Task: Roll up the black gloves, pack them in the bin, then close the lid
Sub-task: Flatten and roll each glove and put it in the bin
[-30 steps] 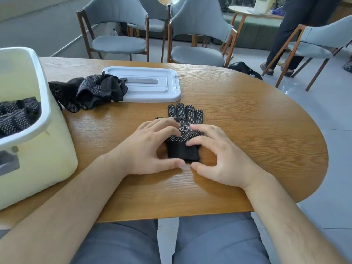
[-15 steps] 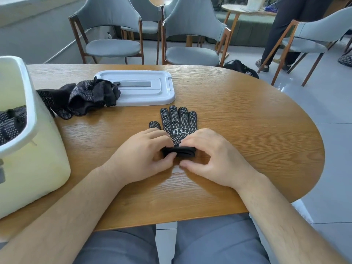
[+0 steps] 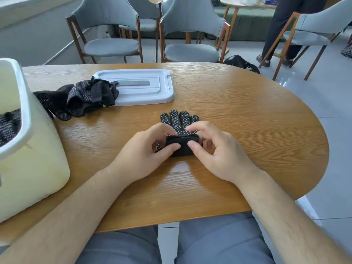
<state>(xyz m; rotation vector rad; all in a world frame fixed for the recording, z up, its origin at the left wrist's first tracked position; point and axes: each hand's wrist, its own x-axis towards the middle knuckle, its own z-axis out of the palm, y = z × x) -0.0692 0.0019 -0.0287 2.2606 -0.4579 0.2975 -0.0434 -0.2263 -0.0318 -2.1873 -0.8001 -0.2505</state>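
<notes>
On a wooden table backed by grey chairs, a black glove is gripped at its rolled cuff by the left hand and the right hand, both curled round it, with its dotted finger end laid flat toward 12 o'clock. Further gloves are heaped at 10 o'clock, overlapping the lid. The uncovered bin is set at 9 o'clock.

We see bare forearms with fine hair on the right one, and a bare left hand and right hand. Lower down we see grey-blue trousers — plain cloth, softly creased over both thighs.
</notes>
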